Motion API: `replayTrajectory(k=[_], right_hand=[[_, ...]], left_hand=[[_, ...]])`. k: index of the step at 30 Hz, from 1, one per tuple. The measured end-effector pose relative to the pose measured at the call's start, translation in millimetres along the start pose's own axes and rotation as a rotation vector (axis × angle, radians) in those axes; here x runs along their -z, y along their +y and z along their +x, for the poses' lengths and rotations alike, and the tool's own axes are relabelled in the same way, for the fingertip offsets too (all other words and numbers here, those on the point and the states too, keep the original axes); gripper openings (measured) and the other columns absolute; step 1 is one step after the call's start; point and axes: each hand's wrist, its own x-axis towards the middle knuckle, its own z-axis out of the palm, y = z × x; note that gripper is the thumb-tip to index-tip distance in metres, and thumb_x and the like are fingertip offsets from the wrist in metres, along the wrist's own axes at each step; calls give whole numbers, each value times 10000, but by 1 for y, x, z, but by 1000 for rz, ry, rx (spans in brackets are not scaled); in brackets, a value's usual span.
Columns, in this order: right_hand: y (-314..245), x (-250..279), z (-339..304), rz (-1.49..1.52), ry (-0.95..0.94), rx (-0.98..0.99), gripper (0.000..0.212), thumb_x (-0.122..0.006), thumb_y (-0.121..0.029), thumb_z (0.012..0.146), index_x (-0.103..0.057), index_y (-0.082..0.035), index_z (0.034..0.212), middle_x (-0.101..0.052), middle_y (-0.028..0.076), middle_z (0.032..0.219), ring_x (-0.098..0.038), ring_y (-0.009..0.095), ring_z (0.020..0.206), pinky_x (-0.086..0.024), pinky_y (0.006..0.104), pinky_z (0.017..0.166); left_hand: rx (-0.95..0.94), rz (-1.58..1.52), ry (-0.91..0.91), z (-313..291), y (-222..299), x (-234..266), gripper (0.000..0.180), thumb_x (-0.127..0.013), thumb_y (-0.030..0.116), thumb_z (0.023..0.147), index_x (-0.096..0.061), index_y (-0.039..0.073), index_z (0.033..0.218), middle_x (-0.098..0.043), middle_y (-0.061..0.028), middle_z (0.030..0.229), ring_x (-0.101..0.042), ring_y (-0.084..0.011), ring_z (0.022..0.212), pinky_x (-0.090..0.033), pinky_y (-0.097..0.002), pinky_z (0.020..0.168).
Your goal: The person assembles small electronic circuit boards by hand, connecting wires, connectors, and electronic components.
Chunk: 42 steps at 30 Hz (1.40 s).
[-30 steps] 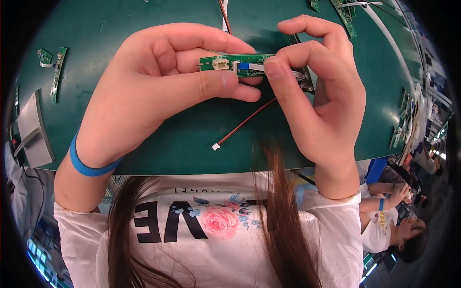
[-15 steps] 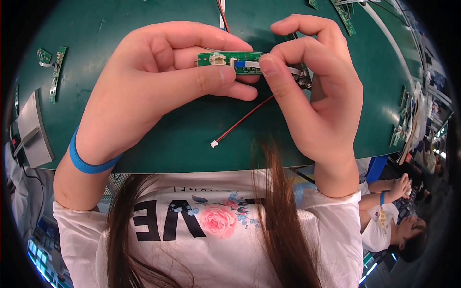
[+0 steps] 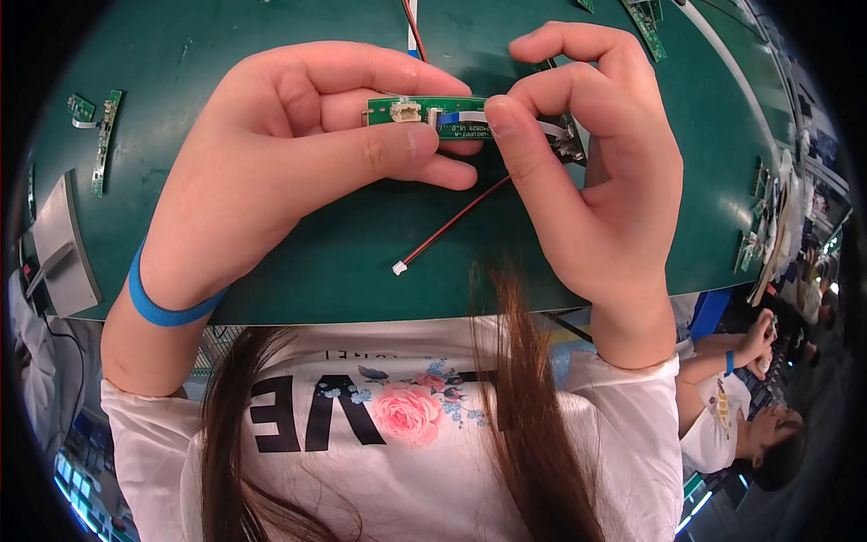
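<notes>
My left hand (image 3: pixel 298 135) grips a narrow green circuit board (image 3: pixel 384 112) near its left end, thumb in front and fingers behind. A white plug socket (image 3: pixel 406 112) sits on the board's face. Beside it, a flat white ribbon cable (image 3: pixel 471 117) has its blue end at a smaller connector. Thumb and forefinger of my right hand (image 3: pixel 587 135) pinch together over that cable at the board's right end. The cable continues past the thumb to a small dark part (image 3: pixel 569 144) partly hidden by my right fingers. Below, a red-and-black wire (image 3: pixel 456 219) ends in a small white plug (image 3: pixel 400 268).
The green table (image 3: pixel 361 280) curves around my hands. More circuit boards lie at left (image 3: pixel 107 143), upper right (image 3: pixel 647 32) and right (image 3: pixel 751 230). A grey metal plate (image 3: pixel 68 248) stands at the left edge. Another person (image 3: pixel 731 406) sits at the right.
The board has shifted slightly left and more of its lower face shows. My right thumb has moved slightly up and left along with it. The grips look the same.
</notes>
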Motion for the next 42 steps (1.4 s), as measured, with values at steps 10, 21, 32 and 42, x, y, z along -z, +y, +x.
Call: replayTrajectory(k=[10, 21, 32, 42], right_hand=[[22, 2, -5, 54, -22, 129, 66, -643, 60, 768, -592, 21, 780, -550, 67, 825, -507, 223, 979, -399, 271, 718], [3, 5, -2, 29, -30, 18, 53, -637, 56, 773, -596, 28, 792, -548, 82, 829, -509, 213, 959, -403, 269, 749], [15, 3, -7, 126, -22, -1, 39, -628, 56, 787, -599, 37, 804, -542, 102, 887, -505, 205, 970, -397, 265, 767], [3, 4, -3, 28, -25, -8, 36, -635, 42, 778, -605, 25, 789, -551, 79, 839, -513, 206, 959, -401, 269, 761]], left_hand=[[6, 13, -1, 1, 1, -2, 329, -545, 4, 873, -508, -92, 1185, -629, -211, 1079, -653, -265, 945, -519, -316, 869], [-17, 26, -4, 2, 0, -3, 324, -539, 10, 879, -511, -83, 1188, -632, -205, 1079, -655, -257, 942, -521, -312, 867], [-27, 38, -10, 2, 1, -3, 325, -532, 10, 884, -507, -81, 1195, -632, -203, 1080, -657, -257, 935, -523, -311, 862], [-22, 28, -18, 2, 0, -3, 329, -528, 14, 887, -503, -81, 1201, -628, -201, 1091, -653, -248, 948, -522, -309, 866]])
